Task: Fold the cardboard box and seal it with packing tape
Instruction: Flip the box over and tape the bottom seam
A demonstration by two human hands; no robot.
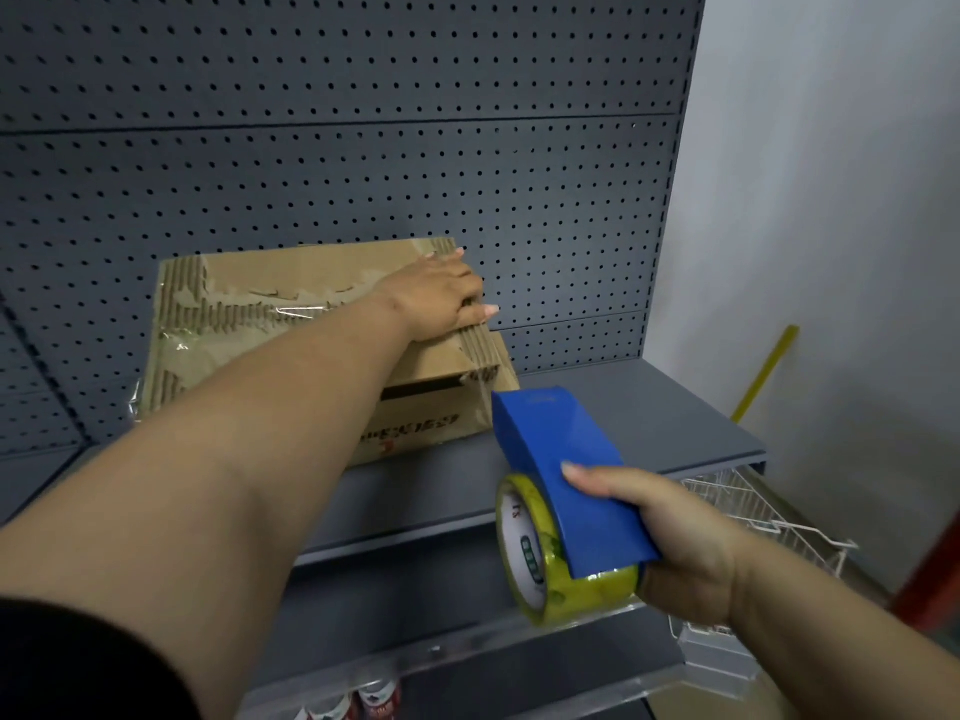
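One corrugated box (260, 275) under left hand (441, 298); right hand (680, 543) grips dispenser (571, 459) (blue).

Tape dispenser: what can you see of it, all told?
The dispenser is a blue, plastic-looking wedge with a roll of yellowish clear tape, white printed core, under its rear. The right hand grips that end, one fingertip resting on top. Its nose points at the near right corner of the box, held above the shelf; a clear strip seems to run from nose to box.

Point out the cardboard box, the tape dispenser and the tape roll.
cardboard box (311, 267): head view, its top face.
tape dispenser (566, 449): head view, its blue cover.
tape roll (524, 558): head view, its side face.
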